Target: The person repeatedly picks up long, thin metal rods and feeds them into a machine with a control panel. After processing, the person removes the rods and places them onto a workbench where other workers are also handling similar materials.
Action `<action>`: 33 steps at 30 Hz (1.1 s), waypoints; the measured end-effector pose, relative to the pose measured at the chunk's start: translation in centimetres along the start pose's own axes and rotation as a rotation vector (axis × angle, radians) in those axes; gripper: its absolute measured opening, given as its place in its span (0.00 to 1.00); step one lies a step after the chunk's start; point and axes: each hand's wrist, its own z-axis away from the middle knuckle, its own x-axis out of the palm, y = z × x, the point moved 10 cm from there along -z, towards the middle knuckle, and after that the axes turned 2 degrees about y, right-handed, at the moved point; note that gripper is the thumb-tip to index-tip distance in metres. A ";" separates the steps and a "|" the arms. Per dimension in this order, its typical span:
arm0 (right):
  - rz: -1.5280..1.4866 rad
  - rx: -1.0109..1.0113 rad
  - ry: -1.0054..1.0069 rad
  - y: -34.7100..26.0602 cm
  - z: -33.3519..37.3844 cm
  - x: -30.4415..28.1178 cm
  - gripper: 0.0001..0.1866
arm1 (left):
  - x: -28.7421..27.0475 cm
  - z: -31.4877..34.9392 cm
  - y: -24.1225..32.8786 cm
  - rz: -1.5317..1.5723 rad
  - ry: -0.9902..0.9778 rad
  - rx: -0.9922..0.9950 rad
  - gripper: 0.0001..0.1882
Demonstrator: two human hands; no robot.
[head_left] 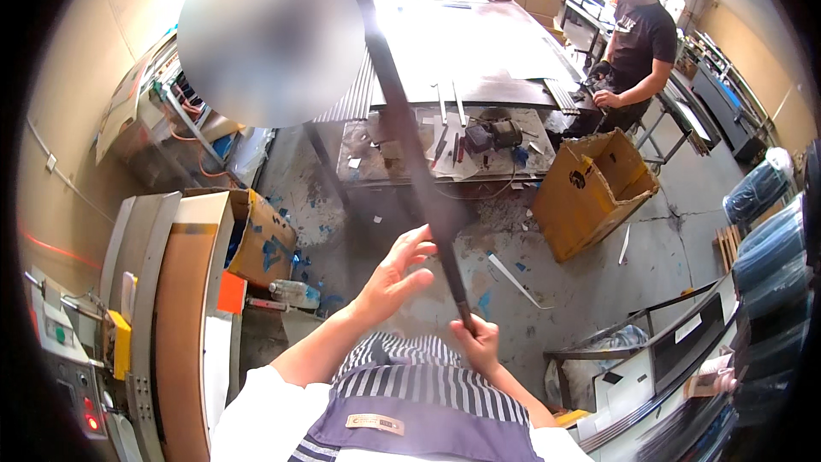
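A long, dark, narrow bar [400, 111] slants from the top of the view down toward my body, smeared in places by blur. Its near end sits in my right hand [479, 344], whose fingers are wrapped round it in front of my striped apron [428, 389]. My left hand [395, 274] is beside the bar with fingers stretched and thumb apart. Those fingertips are close to the bar's edge; whether they touch it I cannot tell. The bar's far end runs out of view at the top.
Beyond the bar is a large worktable [479, 43], with a motor-like tool [494, 135] on a lower bench. A person [637, 43] works at its right. An open cardboard box [590, 197] stands on the littered floor. Panels [184, 291] lean at left; a rack [650, 359] is at right.
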 end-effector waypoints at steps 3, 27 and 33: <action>-0.035 0.122 0.094 1.8 -2.3 -4.4 0.13 | -3.6 -1.0 -6.9 -0.080 0.044 -0.261 0.30; 0.160 0.727 0.251 23.4 -29.1 -17.1 0.27 | -29.2 14.6 -37.6 -0.530 0.716 -1.295 0.14; 0.174 0.665 0.175 27.1 -42.9 -17.0 0.25 | -19.7 13.6 -39.0 -0.527 0.625 -1.347 0.14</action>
